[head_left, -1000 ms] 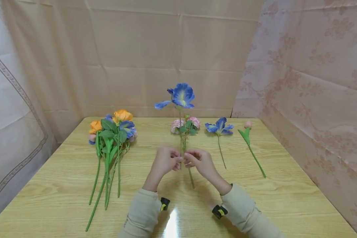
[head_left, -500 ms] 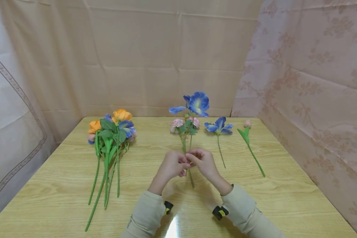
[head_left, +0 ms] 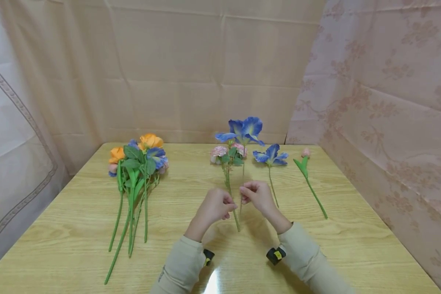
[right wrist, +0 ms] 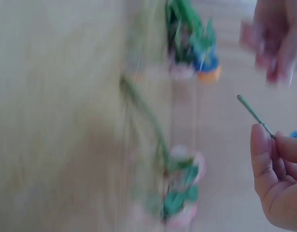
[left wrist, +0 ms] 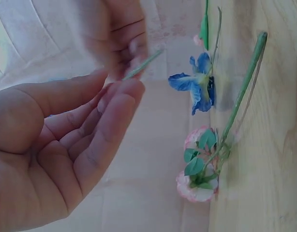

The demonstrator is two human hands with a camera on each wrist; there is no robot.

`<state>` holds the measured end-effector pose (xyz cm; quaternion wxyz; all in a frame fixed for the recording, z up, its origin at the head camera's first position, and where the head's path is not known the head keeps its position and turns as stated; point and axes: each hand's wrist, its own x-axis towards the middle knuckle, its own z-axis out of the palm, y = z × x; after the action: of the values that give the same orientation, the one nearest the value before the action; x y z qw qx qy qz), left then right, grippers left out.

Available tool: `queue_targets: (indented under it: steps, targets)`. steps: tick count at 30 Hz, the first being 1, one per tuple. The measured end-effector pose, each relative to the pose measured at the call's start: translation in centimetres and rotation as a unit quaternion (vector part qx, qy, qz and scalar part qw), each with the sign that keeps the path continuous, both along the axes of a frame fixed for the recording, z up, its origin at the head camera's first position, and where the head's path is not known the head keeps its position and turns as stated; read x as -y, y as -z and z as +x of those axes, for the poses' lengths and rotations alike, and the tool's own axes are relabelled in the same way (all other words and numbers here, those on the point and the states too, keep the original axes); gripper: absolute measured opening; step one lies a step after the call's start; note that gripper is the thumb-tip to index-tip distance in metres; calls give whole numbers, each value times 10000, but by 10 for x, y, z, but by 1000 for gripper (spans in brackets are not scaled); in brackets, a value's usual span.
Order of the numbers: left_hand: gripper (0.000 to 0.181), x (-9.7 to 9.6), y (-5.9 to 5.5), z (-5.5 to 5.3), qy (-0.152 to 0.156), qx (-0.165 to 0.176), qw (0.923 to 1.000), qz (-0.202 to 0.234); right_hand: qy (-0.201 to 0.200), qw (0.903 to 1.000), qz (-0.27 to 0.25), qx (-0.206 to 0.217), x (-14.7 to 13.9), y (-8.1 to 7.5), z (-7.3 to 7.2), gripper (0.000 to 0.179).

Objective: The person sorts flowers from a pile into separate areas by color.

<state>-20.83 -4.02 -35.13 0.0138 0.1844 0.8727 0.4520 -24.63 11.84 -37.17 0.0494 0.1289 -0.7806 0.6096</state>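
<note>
A curtain (head_left: pixel 169 61) hangs behind the far edge of your table (head_left: pixel 353 257); open room separates the bouquet (head_left: pixel 133 164) from your relaxed left hand (head_left: pixel 214 205). Your right hand (head_left: pixel 260 197) pinches a blue flower (head_left: pixel 252 127).

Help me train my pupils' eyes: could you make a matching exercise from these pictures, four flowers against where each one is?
Column one
1. raised blue flower
2. pink tulip
3. orange flowers
4. pink-and-white flowers

Column two
A. in the bunch on the left side of the table
B. farthest right of all the flowers
C. pinched by its stem in the right hand
D. lying between the bunch and the lying blue flower

Right pairs: 1-C, 2-B, 3-A, 4-D
</note>
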Motion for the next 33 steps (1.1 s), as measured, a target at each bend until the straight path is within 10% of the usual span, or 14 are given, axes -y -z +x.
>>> queue_targets:
  steps: [12, 33]
  targets:
    - [17, 3, 0, 3, -83, -284, 9980, -557, 829, 9884, 794, 998, -50, 5, -45, 19]
    - [22, 2, 1, 6, -247, -858, 9882, -1242, 519, 9634, 1503, 2158, -77, 27, -61, 10]
